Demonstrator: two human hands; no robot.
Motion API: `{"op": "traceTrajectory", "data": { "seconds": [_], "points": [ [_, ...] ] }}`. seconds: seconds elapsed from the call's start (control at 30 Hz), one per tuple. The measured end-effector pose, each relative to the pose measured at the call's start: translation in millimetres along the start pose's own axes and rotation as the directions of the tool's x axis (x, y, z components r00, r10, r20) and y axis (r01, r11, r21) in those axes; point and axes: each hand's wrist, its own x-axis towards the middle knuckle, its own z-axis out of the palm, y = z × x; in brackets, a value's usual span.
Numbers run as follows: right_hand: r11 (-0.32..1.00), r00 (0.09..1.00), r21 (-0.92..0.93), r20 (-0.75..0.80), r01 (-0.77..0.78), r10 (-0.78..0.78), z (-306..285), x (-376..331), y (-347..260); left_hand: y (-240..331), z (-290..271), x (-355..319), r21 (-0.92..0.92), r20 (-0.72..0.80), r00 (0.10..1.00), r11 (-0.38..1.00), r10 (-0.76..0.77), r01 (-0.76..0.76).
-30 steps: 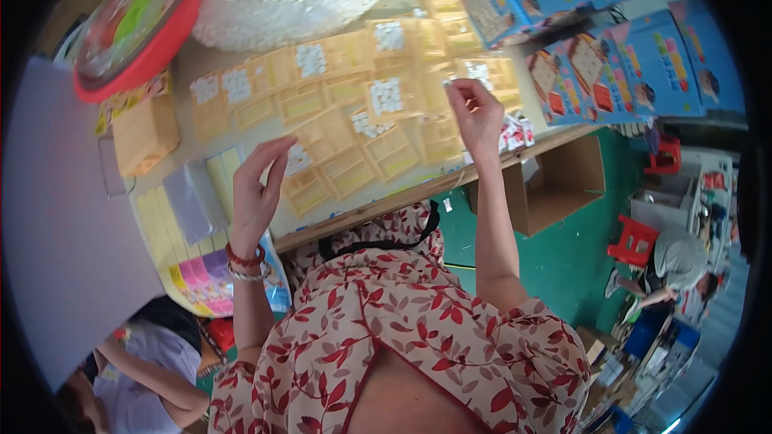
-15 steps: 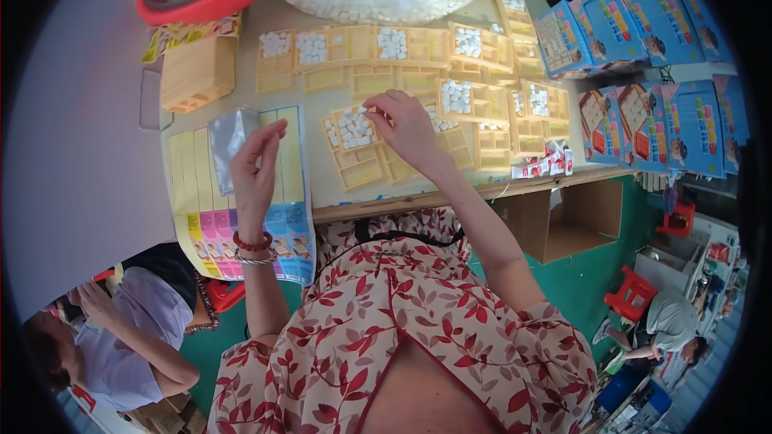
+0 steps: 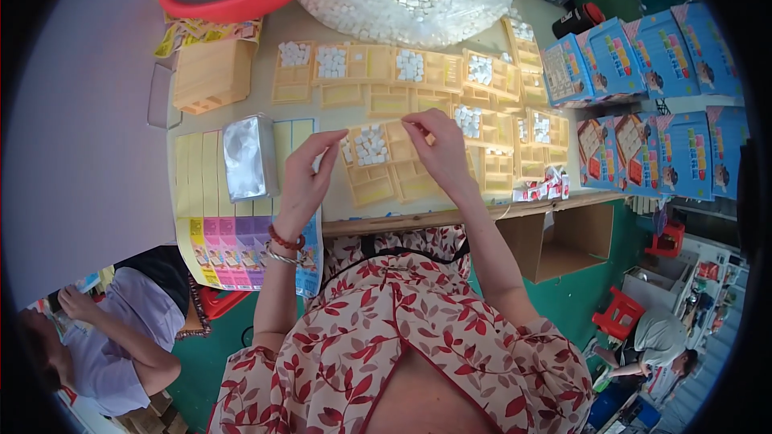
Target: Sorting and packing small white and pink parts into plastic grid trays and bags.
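Note:
A pale yellow divided tray (image 3: pixel 372 186) lies before me at the near edge of the table, its upper compartment holding a heap of small white block-shaped pieces (image 3: pixel 371 147). Over the tray's left edge reaches my left hand (image 3: pixel 310 177), fingers stretched out and thumb apart, fingertips beside the white pieces. My right hand (image 3: pixel 438 151) is at the right side of that compartment, fingers bent into a pinch; whatever is between the fingertips is hidden. Similar trays (image 3: pixel 374 64) stand in rows beyond, several with white pieces in one compartment.
A large clear bag (image 3: pixel 482 16) of white pieces and a red basin (image 3: pixel 241 6) sit at the back. To the left are stacked trays (image 3: pixel 211 74), a silvery wrapped block (image 3: pixel 249 159) and a printed sheet (image 3: pixel 217 229). Blue boxes (image 3: pixel 691 153) stand right; two people are lower down.
My left hand has moved right to the tray's edge. My right hand has shifted right, off the white pieces to the compartment's right side. The whole view has shifted slightly.

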Motion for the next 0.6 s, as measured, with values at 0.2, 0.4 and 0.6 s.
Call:
{"op": "traceTrajectory", "data": {
  "seconds": [0.2,0.4,0.6],
  "points": [
    [0.973,0.962,0.135,-0.178,-0.185,0.207,-41,0,-2,1,4,2,0.054,-0.032,0.998,0.997,0.050,-0.048],
    [0.939,0.933,0.185,-0.164,-0.290,0.321,-41,-2,15,-6,-17,-4,0.096,-0.092,0.995,0.995,-0.031,0.040],
    [0.999,0.999,-0.042,0.035,-0.007,0.009,-7,50,10,-9,-13,-5,0.034,-0.126,0.990,0.997,-0.067,0.072]
  ]
}}
